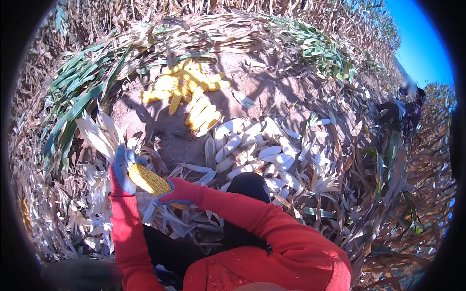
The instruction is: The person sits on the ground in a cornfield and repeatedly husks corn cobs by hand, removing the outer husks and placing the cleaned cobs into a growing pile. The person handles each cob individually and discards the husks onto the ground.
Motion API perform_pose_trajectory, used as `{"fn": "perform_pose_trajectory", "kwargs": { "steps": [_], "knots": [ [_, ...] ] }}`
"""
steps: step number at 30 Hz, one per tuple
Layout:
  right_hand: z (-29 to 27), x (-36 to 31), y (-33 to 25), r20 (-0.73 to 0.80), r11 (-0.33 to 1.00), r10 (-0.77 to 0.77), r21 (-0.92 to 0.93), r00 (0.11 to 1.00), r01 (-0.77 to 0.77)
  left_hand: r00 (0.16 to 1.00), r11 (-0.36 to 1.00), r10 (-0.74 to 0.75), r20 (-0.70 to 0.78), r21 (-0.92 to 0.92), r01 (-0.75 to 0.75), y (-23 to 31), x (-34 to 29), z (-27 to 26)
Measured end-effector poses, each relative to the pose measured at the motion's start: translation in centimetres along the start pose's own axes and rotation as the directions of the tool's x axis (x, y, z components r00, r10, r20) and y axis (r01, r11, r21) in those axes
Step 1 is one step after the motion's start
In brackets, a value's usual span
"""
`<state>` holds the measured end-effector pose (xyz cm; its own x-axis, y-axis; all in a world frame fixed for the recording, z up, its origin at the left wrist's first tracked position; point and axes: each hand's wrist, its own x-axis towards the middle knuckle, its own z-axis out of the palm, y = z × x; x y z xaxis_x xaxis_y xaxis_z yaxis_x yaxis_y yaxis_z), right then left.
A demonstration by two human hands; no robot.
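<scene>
A yellow ear of corn (pixel 149 180) is held slantwise between my two hands, its kernels bare. My left hand (pixel 122 169), in a blue-grey glove, is closed around its upper left end, where pale dry husks (pixel 102 135) fan out above the fingers. At the lower right end, my right hand (pixel 175 192) grips the same ear; its fingers are partly hidden. Farther off on the soil lies a pile of bare yellow corn ears (pixel 194 82). To its right and nearer me is a heap of ears still in whitish husks (pixel 257 150).
Loose dry husks (pixel 77 213) cover the ground around my legs. Green and dry stalks (pixel 77 92) form a curved bank at the left and back. Standing dry corn (pixel 417 179) lines the right side. Another person (pixel 407 110) is low down at the far right.
</scene>
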<state>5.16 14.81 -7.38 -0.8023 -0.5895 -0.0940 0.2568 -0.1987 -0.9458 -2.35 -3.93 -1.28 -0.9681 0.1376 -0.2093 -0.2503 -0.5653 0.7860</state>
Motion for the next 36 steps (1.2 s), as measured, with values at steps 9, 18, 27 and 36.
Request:
{"fn": "perform_pose_trajectory", "kwargs": {
  "steps": [9,18,27,36],
  "knots": [
    [-0.1,-1.2,-1.0,0.176,0.892,0.174,0.388,0.969,-0.231,0.992,0.995,-0.092,0.086,-0.040,0.096,-1.9,-0.7,1.0],
    [1.0,-1.6,0.1,0.510,0.629,-0.039,0.681,0.859,-0.376,0.936,0.968,-0.072,0.344,-0.203,0.148,-1.7,-2.5,2.6],
    [1.0,-1.5,0.1,0.345,0.762,0.113,0.572,0.932,-0.304,0.974,0.988,0.019,0.224,-0.151,0.016,-0.4,-2.5,2.9],
    [-1.1,0.7,3.1,-0.174,0.970,-0.193,-0.180,0.966,0.161,0.964,0.976,-0.070,0.256,-0.184,0.120,-4.1,-0.8,1.4]
  ]
}}
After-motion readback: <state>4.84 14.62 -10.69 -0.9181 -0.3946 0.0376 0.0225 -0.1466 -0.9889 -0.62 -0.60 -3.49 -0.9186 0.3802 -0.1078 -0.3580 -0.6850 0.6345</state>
